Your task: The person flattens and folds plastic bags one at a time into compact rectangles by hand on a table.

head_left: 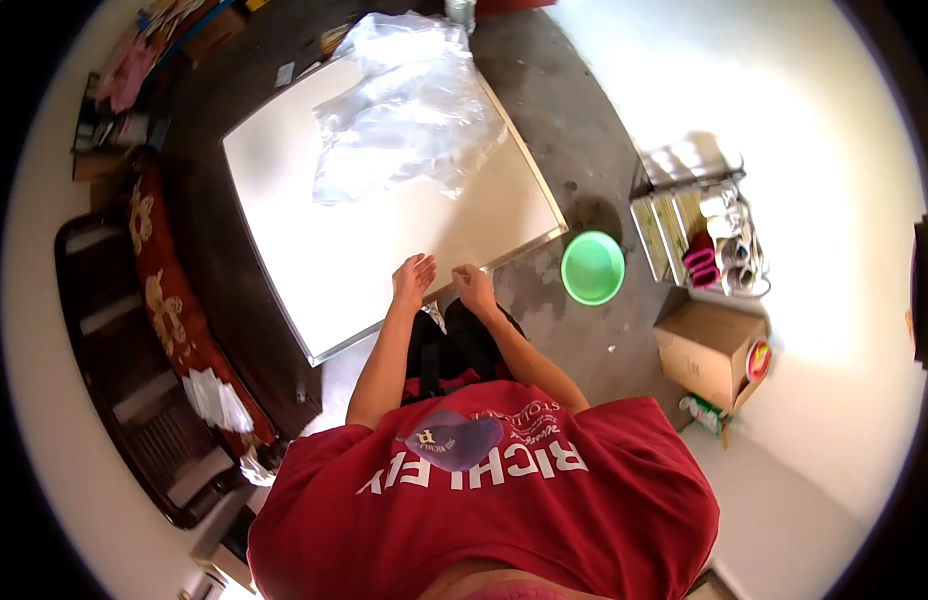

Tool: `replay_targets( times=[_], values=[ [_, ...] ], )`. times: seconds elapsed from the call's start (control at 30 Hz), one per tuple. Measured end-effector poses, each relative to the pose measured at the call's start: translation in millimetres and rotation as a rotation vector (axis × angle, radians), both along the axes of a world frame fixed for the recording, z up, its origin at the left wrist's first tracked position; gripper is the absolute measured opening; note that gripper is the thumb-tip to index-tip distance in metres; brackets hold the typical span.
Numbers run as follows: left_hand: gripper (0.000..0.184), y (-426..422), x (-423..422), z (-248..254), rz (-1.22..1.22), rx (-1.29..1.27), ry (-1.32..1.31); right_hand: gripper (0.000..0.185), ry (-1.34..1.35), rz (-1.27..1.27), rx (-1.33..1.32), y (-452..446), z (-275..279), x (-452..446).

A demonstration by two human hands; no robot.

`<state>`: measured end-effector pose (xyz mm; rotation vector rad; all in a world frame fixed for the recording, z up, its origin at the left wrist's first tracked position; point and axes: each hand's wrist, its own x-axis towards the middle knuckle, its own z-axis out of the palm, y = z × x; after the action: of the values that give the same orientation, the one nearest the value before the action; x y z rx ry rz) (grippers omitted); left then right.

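Tabletop (314, 250) | plastic (409, 115) across far part | left grip (412, 279) spread | right grip (474, 289) unclear | basin (593, 268) beside

Both bare forearms reach forward, converging. The left hand (414, 280) is open, fingers apart; the right hand (474, 289), close beside it, has bent fingers.

Red tee w/ white lettering, dark bottoms

A dark wooden bench (97, 350) with a red cushion (187, 372) lines one pale wall (32, 320); bright light washes the opposite wall (834, 180).
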<state>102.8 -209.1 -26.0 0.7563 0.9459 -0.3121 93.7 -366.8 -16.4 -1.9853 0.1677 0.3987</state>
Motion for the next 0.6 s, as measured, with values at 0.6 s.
replay_targets(
  times=[0.6],
  values=[
    [0.045, -78.1, 122.5, -39.3, 0.345, 0.024, 0.104, 0.034, 0.025, 0.288, 0.009, -59.0, -3.4, 149.2]
  ],
)
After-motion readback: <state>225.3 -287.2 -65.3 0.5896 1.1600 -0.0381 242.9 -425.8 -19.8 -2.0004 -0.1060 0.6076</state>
